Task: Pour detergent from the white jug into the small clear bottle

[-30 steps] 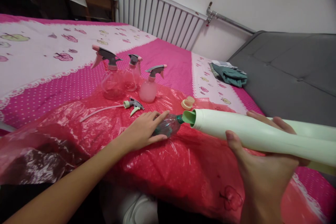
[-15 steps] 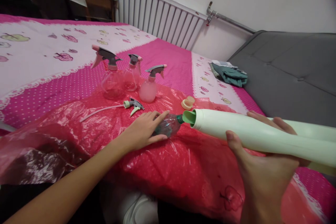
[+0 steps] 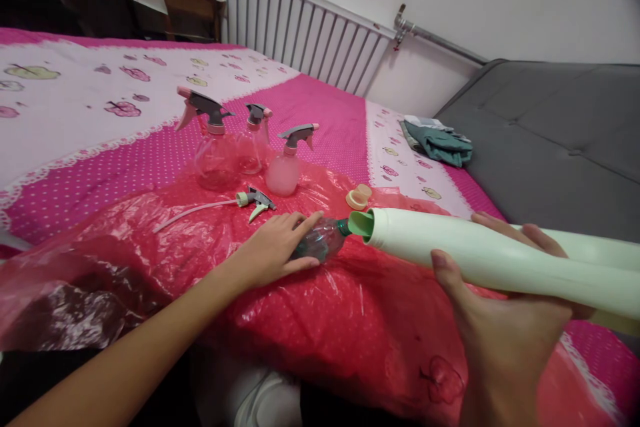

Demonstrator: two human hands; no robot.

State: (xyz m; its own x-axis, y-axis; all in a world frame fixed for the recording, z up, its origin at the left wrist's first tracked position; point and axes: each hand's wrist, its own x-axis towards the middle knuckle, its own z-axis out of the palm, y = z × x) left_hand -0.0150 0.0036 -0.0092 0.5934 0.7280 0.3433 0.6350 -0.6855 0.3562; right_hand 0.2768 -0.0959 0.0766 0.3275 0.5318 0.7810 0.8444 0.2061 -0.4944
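Observation:
A clear, greenish spray bottle body [image 3: 324,240] without its head is under my left hand [image 3: 283,243], whose fingers wrap around it. Its dark green neck points right and meets the green pouring lip [image 3: 360,223] of a pale green plastic jug [image 3: 430,237]. My right hand [image 3: 510,307] grips the jug, which is held almost level; part of the palm side is hidden. A loose grey and pale green trigger spray head [image 3: 256,203] with a long tube lies beyond my left hand. Behind the bottle neck rests a cream cap [image 3: 359,197].
Three pink spray bottles [image 3: 283,172] with grey trigger heads stand at the far edge of a red plastic sheet [image 3: 320,327]. Beneath it is a pink patterned bedspread [image 3: 330,103]. Folded clothes [image 3: 437,140] lie by a grey headboard [image 3: 545,120]; a radiator [image 3: 295,20] lines the wall.
Hardly anything differs. The view has shifted very slightly, while both hands, the bottle and the jug keep their places.

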